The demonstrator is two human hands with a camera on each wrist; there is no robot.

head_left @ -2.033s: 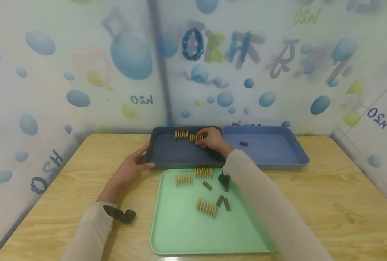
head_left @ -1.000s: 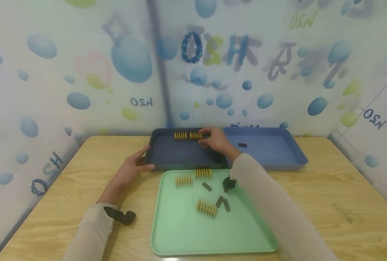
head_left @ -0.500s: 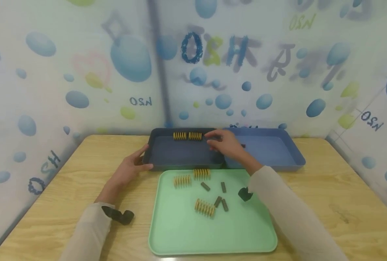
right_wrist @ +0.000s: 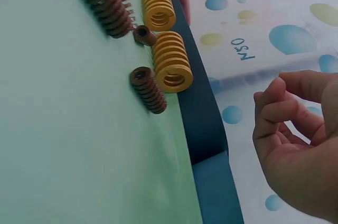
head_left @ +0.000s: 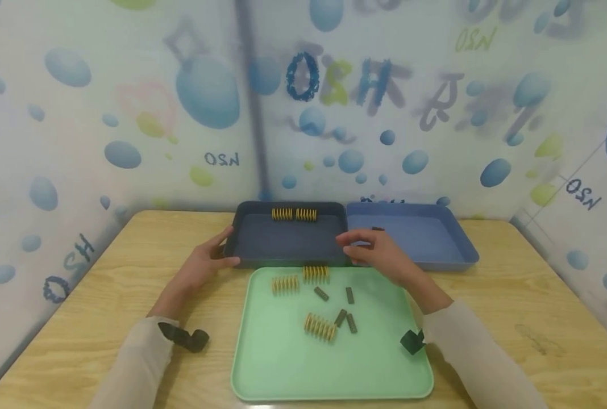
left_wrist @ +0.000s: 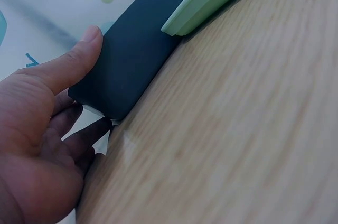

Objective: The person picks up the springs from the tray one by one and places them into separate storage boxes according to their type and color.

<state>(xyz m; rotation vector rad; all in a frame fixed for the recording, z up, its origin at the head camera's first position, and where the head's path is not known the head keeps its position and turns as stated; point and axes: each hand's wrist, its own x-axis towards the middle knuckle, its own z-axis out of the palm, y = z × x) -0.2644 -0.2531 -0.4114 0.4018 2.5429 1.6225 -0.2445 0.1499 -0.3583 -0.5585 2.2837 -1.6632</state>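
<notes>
Over the mint-green plastic tray (head_left: 283,363) | our right hand (head_left: 380,255) empty, fingers loosely curled | left hand (head_left: 203,264) gripping dark navy tray (head_left: 283,241) | risk: sleeve sweeps yellow coil springs (head_left: 320,326).

Staged recording booth – bubble-print backdrop walls (head_left: 129,113), wooden table (head_left: 513,295), sorting trays (head_left: 334,375) of metal springs (head_left: 321,328)

Long beige sleeves (head_left: 129,369) on both arms; black wrist straps (head_left: 186,339); bare hands.
</notes>
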